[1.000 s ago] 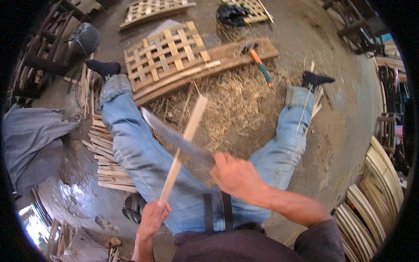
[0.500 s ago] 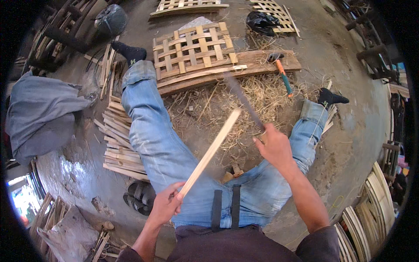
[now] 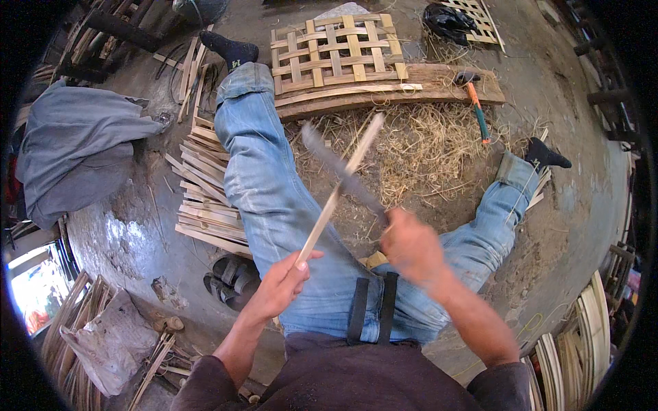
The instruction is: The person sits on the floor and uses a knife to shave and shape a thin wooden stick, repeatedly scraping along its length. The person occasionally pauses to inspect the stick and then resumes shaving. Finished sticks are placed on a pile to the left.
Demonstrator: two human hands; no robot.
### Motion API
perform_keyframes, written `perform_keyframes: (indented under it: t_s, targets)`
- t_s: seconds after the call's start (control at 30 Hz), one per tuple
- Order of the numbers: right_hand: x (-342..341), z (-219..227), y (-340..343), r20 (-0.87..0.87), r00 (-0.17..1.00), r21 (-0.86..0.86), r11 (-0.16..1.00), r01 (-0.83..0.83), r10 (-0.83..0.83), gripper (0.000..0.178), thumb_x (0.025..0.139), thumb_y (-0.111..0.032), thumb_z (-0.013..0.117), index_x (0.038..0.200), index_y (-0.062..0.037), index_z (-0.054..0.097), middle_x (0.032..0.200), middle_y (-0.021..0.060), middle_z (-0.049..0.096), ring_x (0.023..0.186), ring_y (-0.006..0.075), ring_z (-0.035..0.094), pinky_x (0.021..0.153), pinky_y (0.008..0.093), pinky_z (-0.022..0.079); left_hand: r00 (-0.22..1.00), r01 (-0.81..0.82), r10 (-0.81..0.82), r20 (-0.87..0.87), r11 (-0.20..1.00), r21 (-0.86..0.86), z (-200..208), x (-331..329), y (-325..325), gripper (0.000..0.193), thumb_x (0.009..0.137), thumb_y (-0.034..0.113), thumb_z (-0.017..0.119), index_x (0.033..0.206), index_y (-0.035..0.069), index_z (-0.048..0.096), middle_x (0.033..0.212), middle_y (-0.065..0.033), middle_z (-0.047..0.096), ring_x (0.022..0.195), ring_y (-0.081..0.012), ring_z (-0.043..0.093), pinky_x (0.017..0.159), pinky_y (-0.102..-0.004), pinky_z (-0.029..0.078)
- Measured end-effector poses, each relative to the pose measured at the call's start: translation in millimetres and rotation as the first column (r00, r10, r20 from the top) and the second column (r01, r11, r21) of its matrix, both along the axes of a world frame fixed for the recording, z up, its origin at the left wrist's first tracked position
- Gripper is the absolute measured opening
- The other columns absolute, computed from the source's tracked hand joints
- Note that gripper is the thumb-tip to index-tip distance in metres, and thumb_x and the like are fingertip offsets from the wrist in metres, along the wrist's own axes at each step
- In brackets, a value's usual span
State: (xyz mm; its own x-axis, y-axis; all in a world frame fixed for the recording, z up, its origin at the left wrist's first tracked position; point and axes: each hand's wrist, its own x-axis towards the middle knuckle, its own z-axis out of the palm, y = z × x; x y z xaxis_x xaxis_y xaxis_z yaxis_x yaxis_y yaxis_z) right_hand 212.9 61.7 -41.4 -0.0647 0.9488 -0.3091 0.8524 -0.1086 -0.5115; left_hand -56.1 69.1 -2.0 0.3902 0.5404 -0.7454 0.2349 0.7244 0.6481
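My left hand (image 3: 281, 286) grips the lower end of a pale bamboo strip (image 3: 319, 226), which slants up and away to the right. My right hand (image 3: 410, 248), smeared by motion, is closed round the handle of a large knife (image 3: 353, 186). The knife's blade crosses the strip near its middle; whether its edge is cutting in, I cannot tell. Beyond both hands, a woven lattice of flat strips (image 3: 336, 51) rests on a thick wooden plank (image 3: 439, 88). A hammer with an orange and green handle (image 3: 476, 109) lies across the plank's right part.
Curly shavings (image 3: 425, 154) cover the floor between my outstretched legs. A pile of cut strips (image 3: 209, 195) lies beside my left leg, with sandals (image 3: 233, 279) nearer. Grey cloth (image 3: 75, 154) is at far left, a black plastic bag (image 3: 449, 22) at the back, bundled strips (image 3: 593, 322) at right.
The knife has swung left from beside the strip to across it, and my right hand has moved left. The strip now stands steeper. The whole view has shifted.
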Motion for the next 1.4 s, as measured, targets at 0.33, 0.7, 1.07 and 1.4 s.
perform_keyframes:
  t_s: [0.33, 0.7, 1.07, 1.4]
  targets:
    - [8.7, 8.1, -10.2, 0.009, 0.999, -0.051, 0.998, -0.043, 0.043, 0.018, 0.084, -0.011, 0.059, 0.097, -0.0025, 0.050, 0.080, 0.0200, 0.060, 0.071, 0.0410, 0.064, 0.061, 0.0484, 0.053, 0.947, 0.226, -0.143, -0.286, 0.933, 0.280, 8.6, -11.1, -12.3, 0.033, 0.103, 0.027, 0.043, 0.119, 0.004, 0.061, 0.062, 0.0022, 0.039, 0.057, -0.0098, 0.039, 0.055, -0.0277, 0.037]
    - [50.7, 5.7, 28.9, 0.155, 0.988, 0.029, 0.999, -0.025, 0.020, 0.016, 0.080, -0.007, 0.060, 0.092, -0.0016, 0.051, 0.079, 0.0235, 0.062, 0.070, 0.0436, 0.062, 0.063, 0.0520, 0.050, 0.945, 0.221, -0.142, -0.296, 0.942, 0.254, 17.5, -17.6, -16.4, 0.039, 0.104, 0.033, 0.041, 0.117, 0.003, 0.063, 0.063, 0.0020, 0.041, 0.057, -0.0078, 0.039, 0.053, -0.0258, 0.035]
    - [92.1, 4.3, 43.5, 0.206, 0.972, 0.094, 0.991, 0.094, -0.112, 0.013, 0.083, -0.009, 0.054, 0.094, -0.0016, 0.051, 0.077, 0.0237, 0.064, 0.074, 0.0427, 0.065, 0.066, 0.0518, 0.052, 0.938, 0.262, -0.182, -0.295, 0.929, 0.260, 12.0, -20.6, -13.0, 0.039, 0.104, 0.031, 0.042, 0.116, 0.001, 0.064, 0.062, 0.0027, 0.043, 0.057, -0.0069, 0.043, 0.053, -0.0261, 0.039]
    - [43.3, -23.5, 14.5, 0.174, 0.978, 0.134, 0.987, 0.091, -0.114, 0.009, 0.084, -0.010, 0.052, 0.090, -0.0035, 0.051, 0.076, 0.0194, 0.063, 0.068, 0.0387, 0.065, 0.059, 0.0492, 0.053, 0.953, -0.010, 0.073, -0.296, 0.978, 0.208, -5.3, -1.2, -1.6, 0.042, 0.104, 0.034, 0.041, 0.098, 0.001, 0.066, 0.062, 0.0011, 0.049, 0.048, -0.0051, 0.046, 0.046, -0.0223, 0.040]
